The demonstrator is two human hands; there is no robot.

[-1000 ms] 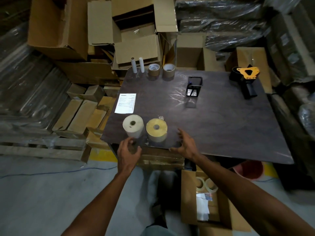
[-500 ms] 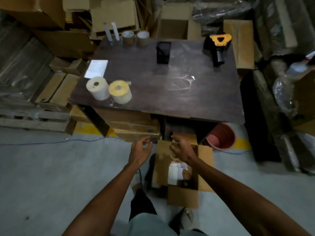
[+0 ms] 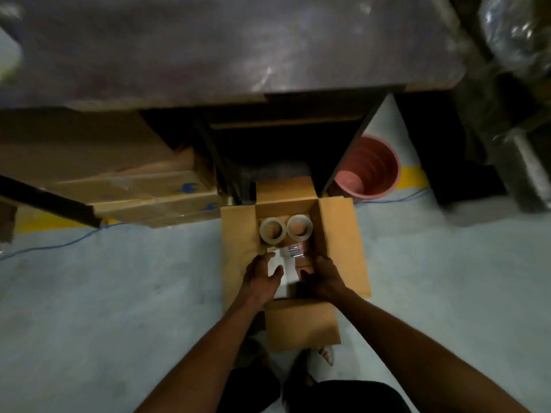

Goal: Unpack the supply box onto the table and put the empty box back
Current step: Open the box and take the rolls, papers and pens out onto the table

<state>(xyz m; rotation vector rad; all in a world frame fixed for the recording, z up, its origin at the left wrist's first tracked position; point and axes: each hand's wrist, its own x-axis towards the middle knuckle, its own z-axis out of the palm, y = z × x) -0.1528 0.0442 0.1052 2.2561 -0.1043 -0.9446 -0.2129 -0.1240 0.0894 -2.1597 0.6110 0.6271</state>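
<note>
Both hands reach into the open supply box (image 3: 340,234) on the floor: the left hand (image 3: 262,278) rests loosely spread on a white packet (image 3: 283,271), the right hand (image 3: 323,277) curls beside it (grasp unclear). Best to lift the packet level. Beyond lie two tape rolls (image 3: 285,229); the tabletop (image 3: 226,49) is above.

Matt brown cardboard box (image 3: 340,234), glossy dark table (image 3: 208,49), smooth pale concrete floor (image 3: 104,293).

floor (image 3: 104,293): pale grey concrete, yellow painted line (image 3: 413,174) near the far side; bench (image 3: 238,46): dark glossy top, dark frame below; under bench: stacked cardboard cartons (image 3: 119,180) at left, pink ribbed bin (image 3: 368,168) at right; light: dim
</note>
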